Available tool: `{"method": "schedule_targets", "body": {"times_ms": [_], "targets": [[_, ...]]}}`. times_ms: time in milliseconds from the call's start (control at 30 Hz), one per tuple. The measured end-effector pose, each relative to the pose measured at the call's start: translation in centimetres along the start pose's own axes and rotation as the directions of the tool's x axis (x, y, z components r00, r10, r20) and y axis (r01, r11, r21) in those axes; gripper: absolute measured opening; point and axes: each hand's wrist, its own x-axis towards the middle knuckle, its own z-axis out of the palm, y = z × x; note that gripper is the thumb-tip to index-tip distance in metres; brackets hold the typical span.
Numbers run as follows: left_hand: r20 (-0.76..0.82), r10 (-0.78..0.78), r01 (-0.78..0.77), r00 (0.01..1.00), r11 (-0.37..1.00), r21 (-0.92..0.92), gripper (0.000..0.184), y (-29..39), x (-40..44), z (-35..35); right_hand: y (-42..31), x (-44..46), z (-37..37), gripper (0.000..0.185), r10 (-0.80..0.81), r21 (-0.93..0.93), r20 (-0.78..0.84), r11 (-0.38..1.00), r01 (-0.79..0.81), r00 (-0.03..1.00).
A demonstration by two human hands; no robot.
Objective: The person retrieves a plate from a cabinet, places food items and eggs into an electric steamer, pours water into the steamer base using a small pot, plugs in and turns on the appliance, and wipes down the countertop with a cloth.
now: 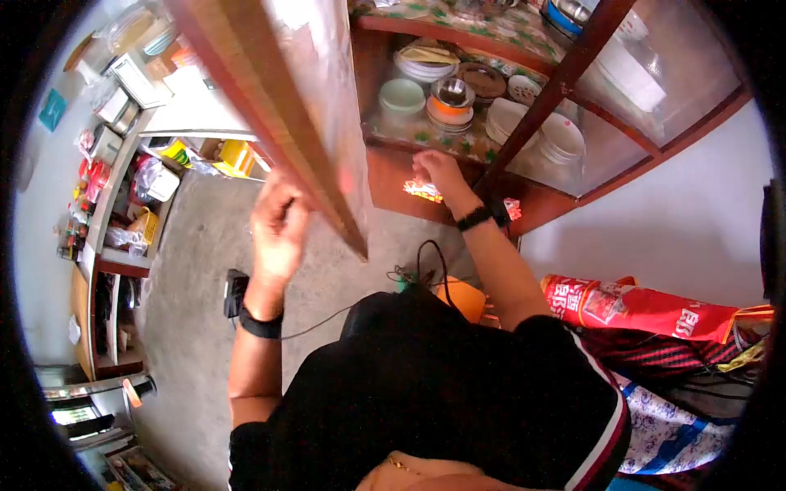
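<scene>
My left hand has its fingers bent round the edge of the wooden-framed cabinet door, which stands swung out. In front of the cabinet's lower panel, my right hand is raised with its fingers curled in. Whether anything is inside that hand is hidden. Just above it, the shelf bears a metal bowl on an orange-rimmed stack of bowls, a pale green bowl, a brown basket and several white plates. A second glazed door stands to the right of this hand.
Along the left wall runs a counter with shelves below, holding a yellow box and a yellow basket. A red printed bag lies at the right over folded fabric. A black cable hangs near my body above the concrete floor.
</scene>
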Motion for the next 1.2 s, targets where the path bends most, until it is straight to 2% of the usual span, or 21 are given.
{"method": "schedule_targets", "body": {"times_ms": [33, 100, 133, 167, 233, 267, 333, 367, 433, 667, 867, 1200], "targets": [[-0.074, -0.117, 0.109, 0.99, 0.988, -0.109, 0.013, -0.6, -0.2, -1.0, 0.8, 2.6, -0.2, 0.019, -0.013, 0.035, 0.033, 0.999, 0.012, 0.999], [-0.095, -0.208, 0.187, 0.973, 0.963, -0.193, 0.007, -3.7, -0.6, -4.1, -2.2, 5.8, 0.1, 0.018, 0.058, -0.044, -0.111, 0.997, -0.063, 0.992], [-0.091, -0.242, 0.22, 0.966, 0.954, -0.204, 0.01, -3.9, -0.6, -5.1, -2.4, 8.8, -0.6, 0.016, 0.037, 0.054, -0.158, 0.998, -0.029, 0.987], [-0.09, -0.198, 0.167, 0.976, 0.946, -0.277, 0.017, -4.6, -0.7, -5.8, -2.0, 12.2, -1.7, 0.015, 0.022, 0.151, -0.207, 0.989, 0.01, 0.978], [-0.193, -0.207, 0.156, 0.959, 0.956, -0.247, 0.039, -4.7, -0.6, -5.5, -1.8, 18.0, -5.8, 0.009, -0.114, 0.239, -0.175, 0.959, 0.154, 0.978], [-0.185, -0.181, 0.149, 0.966, 0.973, -0.174, 0.045, -5.2, -0.9, -5.7, 0.6, 23.8, -8.5, 0.016, -0.461, -0.353, -0.173, 0.854, 0.382, 0.87], [-0.159, -0.139, 0.137, 0.977, 0.99, -0.025, 0.06, -6.3, -0.8, -6.4, -1.2, 26.4, -11.5, 0.016, -0.449, -0.539, -0.266, 0.803, 0.255, 0.853], [-0.092, -0.069, 0.071, 0.993, 0.997, 0.027, 0.057, -4.4, 0.0, -5.2, -2.2, 27.5, -12.4, 0.016, -0.385, -0.528, -0.337, 0.833, 0.166, 0.859], [-0.167, -0.114, 0.105, 0.979, 0.993, -0.059, 0.055, -5.4, -0.5, -4.2, -3.3, 30.4, -14.6, 0.017, -0.319, -0.543, -0.416, 0.838, 0.049, 0.851], [-0.406, -0.339, 0.393, 0.848, 0.918, 0.053, 0.051, -7.5, -4.4, -4.5, -2.7, 37.7, -20.3, 0.019, -0.235, -0.702, -0.475, 0.682, -0.205, 0.848], [-0.482, -0.403, 0.495, 0.778, 0.866, 0.074, 0.047, -8.5, -5.0, -3.7, -0.8, 40.0, -22.5, 0.021, -0.195, -0.78, -0.474, 0.546, -0.306, 0.859], [-0.481, -0.438, 0.537, 0.759, 0.84, 0.082, 0.043, -9.0, -4.7, -3.6, -1.0, 40.5, -23.0, 0.025, -0.152, -0.853, -0.447, 0.369, -0.369, 0.882]]}}
